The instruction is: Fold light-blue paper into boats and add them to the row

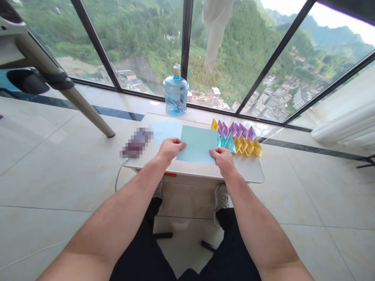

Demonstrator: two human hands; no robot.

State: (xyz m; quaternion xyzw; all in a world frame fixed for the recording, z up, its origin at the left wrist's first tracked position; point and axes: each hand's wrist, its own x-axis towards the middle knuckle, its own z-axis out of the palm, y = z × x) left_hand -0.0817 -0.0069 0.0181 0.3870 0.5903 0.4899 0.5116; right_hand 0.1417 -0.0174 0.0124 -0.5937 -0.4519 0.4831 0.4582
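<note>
A light teal sheet of paper (198, 143) lies on a small white table (252, 169) in front of me. My left hand (169, 149) grips its left edge, fingers curled over the paper. My right hand (223, 159) pinches the sheet's near right corner. Just right of the sheet stand several folded paper boats (238, 138) in purple, yellow and teal, packed in rows. A second pale blue sheet (165, 130) lies flat behind my left hand.
A blurred dark object (136, 143) with a cable sits on the table's left end. A blue water jug (175, 95) stands on the sill by the window. A slanted pole (67, 89) crosses the floor at left. My knees are under the table.
</note>
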